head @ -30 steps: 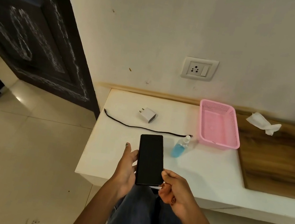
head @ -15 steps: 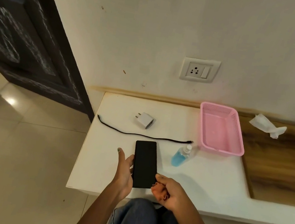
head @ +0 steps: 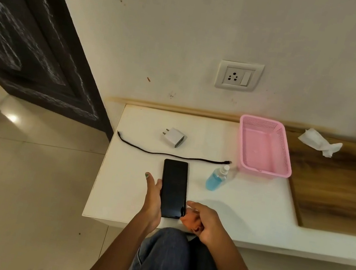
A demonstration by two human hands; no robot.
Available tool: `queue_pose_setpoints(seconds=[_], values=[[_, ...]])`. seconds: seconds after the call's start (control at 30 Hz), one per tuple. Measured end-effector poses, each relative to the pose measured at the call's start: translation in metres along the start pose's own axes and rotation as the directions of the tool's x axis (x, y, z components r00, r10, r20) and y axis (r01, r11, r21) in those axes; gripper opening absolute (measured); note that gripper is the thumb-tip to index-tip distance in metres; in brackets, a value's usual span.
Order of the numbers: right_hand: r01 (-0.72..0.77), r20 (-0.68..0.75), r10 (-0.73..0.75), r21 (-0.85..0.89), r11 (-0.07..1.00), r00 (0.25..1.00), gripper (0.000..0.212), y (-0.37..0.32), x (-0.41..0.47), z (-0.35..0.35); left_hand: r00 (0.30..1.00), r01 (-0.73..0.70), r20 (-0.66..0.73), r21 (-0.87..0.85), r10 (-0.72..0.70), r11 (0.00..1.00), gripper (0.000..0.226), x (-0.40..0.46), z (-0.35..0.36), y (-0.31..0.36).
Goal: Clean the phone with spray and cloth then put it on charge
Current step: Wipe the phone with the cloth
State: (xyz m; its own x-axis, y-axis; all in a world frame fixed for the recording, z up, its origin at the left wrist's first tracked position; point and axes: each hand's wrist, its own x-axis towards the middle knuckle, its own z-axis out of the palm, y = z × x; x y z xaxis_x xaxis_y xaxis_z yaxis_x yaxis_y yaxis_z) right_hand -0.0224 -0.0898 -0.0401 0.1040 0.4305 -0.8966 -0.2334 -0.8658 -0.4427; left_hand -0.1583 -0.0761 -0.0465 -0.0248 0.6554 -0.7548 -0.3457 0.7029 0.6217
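The black phone (head: 173, 187) lies screen-up over the white ledge (head: 242, 208), its long side cradled in my left hand (head: 153, 198). My right hand (head: 201, 221) touches its lower right corner with thumb and fingers. A small spray bottle (head: 216, 178) of blue liquid stands just right of the phone. Behind the phone lies a black cable (head: 168, 154), and beyond it a white charger plug (head: 174, 137). A crumpled white cloth (head: 319, 142) rests on the wooden top at the far right. The wall socket (head: 238, 76) is above the ledge.
A pink plastic basket (head: 283, 158) stands behind the bottle, beside the wooden board (head: 340, 192). A dark carved door (head: 27, 37) fills the left. The tiled floor (head: 19, 190) is below the ledge, and my jeans-clad knees (head: 168, 264) press against its front edge.
Both hands have carried the phone forward and down from above my lap until it is over the white ledge, behind its front edge. The view has tilted slightly downward.
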Motion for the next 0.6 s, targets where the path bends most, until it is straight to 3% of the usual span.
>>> queue_pose_setpoints(seconds=[0.17, 0.3, 0.4, 0.47, 0.53, 0.6], values=[[0.046, 0.042, -0.049, 0.068, 0.997, 0.998, 0.028, -0.003, -0.019, -0.005, 0.999, -0.043, 0.005, 0.044, 0.043, 0.998, 0.080, -0.016, -0.004, 0.005], [0.110, 0.118, -0.134, 0.191, 0.975, 0.984, 0.014, -0.003, -0.042, -0.015, 0.994, -0.084, -0.056, 0.136, 0.092, 0.987, 0.064, -0.036, -0.004, 0.008], [0.127, 0.201, -0.189, 0.286, 0.950, 0.961, 0.020, -0.001, -0.055, -0.023, 0.986, -0.143, -0.062, 0.156, 0.154, 0.977, 0.049, -0.056, -0.001, 0.007], [0.158, 0.292, -0.267, 0.348, 0.924, 0.918, 0.019, 0.001, -0.065, -0.029, 0.984, -0.175, -0.008, 0.119, 0.177, 0.977, 0.044, -0.076, 0.003, 0.003], [0.263, 0.280, -0.360, 0.330, 0.907, 0.890, 0.013, 0.004, -0.073, -0.034, 0.983, -0.167, 0.096, 0.084, 0.159, 0.982, 0.036, -0.096, 0.007, -0.003], [0.363, 0.247, -0.433, 0.282, 0.888, 0.867, 0.021, 0.007, -0.083, -0.037, 0.965, -0.140, 0.234, 0.076, 0.119, 0.987, 0.031, -0.114, 0.010, -0.009]])
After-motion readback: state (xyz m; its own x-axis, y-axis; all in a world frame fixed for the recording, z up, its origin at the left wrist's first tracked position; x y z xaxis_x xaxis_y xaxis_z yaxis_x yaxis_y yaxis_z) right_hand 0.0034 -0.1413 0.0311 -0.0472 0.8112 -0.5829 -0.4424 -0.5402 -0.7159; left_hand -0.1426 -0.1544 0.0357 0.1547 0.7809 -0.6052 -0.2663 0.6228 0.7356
